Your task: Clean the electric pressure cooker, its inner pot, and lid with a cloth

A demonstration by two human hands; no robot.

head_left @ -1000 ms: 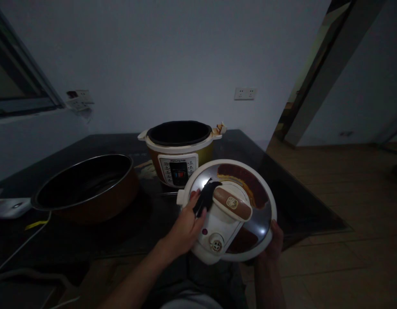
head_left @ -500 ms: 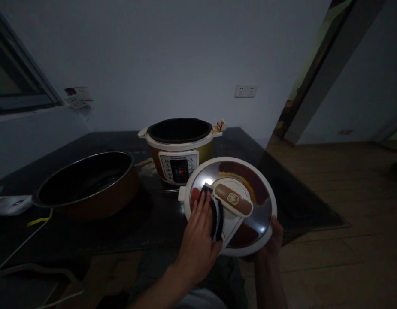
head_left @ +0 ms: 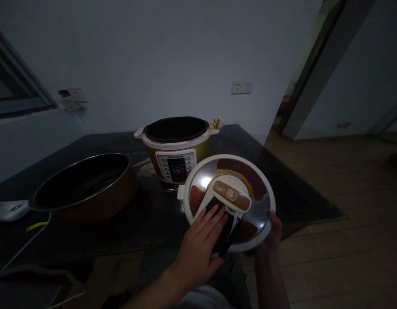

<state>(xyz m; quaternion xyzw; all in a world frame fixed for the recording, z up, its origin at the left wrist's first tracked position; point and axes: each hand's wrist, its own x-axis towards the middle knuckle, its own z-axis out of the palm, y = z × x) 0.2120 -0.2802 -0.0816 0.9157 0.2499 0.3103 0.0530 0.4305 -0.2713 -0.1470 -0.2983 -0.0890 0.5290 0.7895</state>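
Note:
A round pressure-cooker lid (head_left: 262, 219), metal with brown patches, a white rim and a brown handle, is tilted toward me over the table's front edge. My right hand (head_left: 273, 231) grips the rim at the lower right, its other fingers hidden beneath. Under the fingers of my left hand (head_left: 201, 242) a black-and-white cloth (head_left: 228, 227) is pressed to the lid just below the handle. Behind the lid stands the white and brown electric pressure cooker (head_left: 177, 154), uncovered, with a dark inside and a control panel at the front.
A large brown pan (head_left: 98, 197) with a white handle sits on the left of the dark table (head_left: 159, 219). A white cable (head_left: 24, 242) and a yellow strip (head_left: 36, 226) lie near it. Wall sockets (head_left: 241, 87) are behind, and wooden floor shows at right.
My left hand and the cloth have slid right across the lid, from its left side to below the handle. My right hand still holds the rim. The view has shifted slightly.

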